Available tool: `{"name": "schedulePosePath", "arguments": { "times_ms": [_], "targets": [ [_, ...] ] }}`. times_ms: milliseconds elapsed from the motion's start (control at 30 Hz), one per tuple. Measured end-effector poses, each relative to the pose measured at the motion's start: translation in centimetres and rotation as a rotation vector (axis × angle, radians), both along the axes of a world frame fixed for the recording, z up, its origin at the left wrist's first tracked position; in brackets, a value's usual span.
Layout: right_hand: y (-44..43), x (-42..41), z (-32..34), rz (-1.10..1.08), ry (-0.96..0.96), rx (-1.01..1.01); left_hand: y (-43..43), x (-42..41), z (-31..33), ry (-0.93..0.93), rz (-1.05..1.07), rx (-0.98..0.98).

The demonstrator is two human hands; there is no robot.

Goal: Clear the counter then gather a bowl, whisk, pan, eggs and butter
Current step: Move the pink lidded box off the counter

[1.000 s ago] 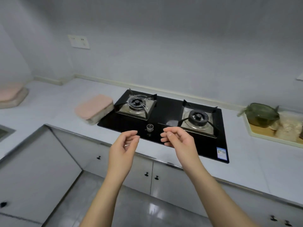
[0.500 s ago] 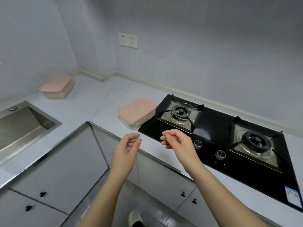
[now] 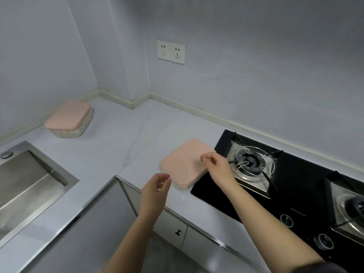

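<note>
Because the right hand hovered over the near pink-lidded box in the middle of the frame, fingers loosely bent and holding nothing, a careless grab could have gone badly. That box sat right beside the black stove, so a sideways push might have shoved it toward the burner. A lift by the lid alone might have popped the lid off. The left hand, lower in the frame, was loose and empty too. A second pink-lidded box sat well apart in the upper left, on the counter beyond the sink. Both lids were on, so what was inside could not be seen. No bowl, whisk, pan, eggs or butter showed anywhere.
</note>
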State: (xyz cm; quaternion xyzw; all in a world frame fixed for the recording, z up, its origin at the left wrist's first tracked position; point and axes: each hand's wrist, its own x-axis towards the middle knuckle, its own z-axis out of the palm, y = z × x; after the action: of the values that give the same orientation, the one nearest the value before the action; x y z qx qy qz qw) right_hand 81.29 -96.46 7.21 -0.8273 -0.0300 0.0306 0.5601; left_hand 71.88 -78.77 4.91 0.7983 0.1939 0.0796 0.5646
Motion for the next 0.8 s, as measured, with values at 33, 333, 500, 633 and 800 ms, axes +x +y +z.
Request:
{"name": "schedulePosePath", "arguments": {
  "times_ms": [33,333,500,633,800],
  "targets": [
    [0.4,1.1,-0.2,-0.005,-0.011,-0.054,0.5,1.0,-0.2,0.039,-0.015,0.026],
    [2.0,8.2,-3.2,-0.014,0.167,-0.592,3.4,7.3,-3.6,0.480,-0.182,0.038],
    [4.0,9.5,-3.6,0.023,0.241,-0.691,4.6,9.9,-4.6,0.523,-0.287,-0.075],
    [4.2,10.0,-4.9,-0.050,0.281,-0.812,5.3,11.0,-5.1,0.499,-0.353,-0.090],
    [4.4,10.1,-4.1,-0.131,0.325,-0.789,6.7,11.9,-4.4,0.465,-0.384,-0.136]
  ]
}}
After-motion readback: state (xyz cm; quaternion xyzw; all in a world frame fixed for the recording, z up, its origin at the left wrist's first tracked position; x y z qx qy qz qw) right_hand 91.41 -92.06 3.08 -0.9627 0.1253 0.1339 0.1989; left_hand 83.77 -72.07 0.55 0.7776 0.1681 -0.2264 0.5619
